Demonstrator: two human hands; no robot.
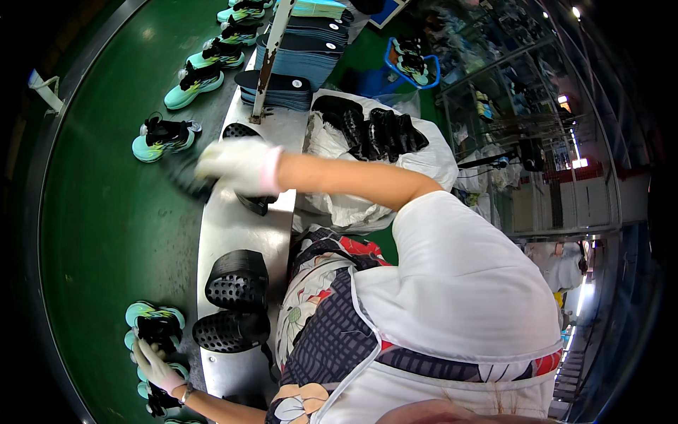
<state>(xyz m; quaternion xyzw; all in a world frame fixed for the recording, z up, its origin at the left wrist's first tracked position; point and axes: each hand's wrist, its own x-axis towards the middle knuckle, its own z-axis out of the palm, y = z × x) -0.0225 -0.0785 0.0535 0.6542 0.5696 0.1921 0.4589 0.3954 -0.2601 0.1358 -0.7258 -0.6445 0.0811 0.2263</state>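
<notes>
My right hand [244, 166], in a white glove with a pink cuff, reaches across the metal ledge [222, 237]. It is smeared by motion, with its fingers closed on a black curved piece [185, 177] held over the green belt. Close by on the belt stands a mint-and-black sneaker [164, 138]. My left hand [157, 366], also gloved, lies over a cluster of mint-and-black sneakers [152, 321] at the lower left. Its fingers are stretched out and touch the shoes. Black perforated pieces [236, 280] lie on the ledge between my hands.
More sneakers [194, 86] line the green belt [92, 212] at the top. Stacked insoles [300, 53] stand behind a rusty upright post [272, 60]. A white sack [431, 152] holds black pieces. Beyond it are a blue basket [438, 67] with sneakers and metal mesh shelving [522, 127].
</notes>
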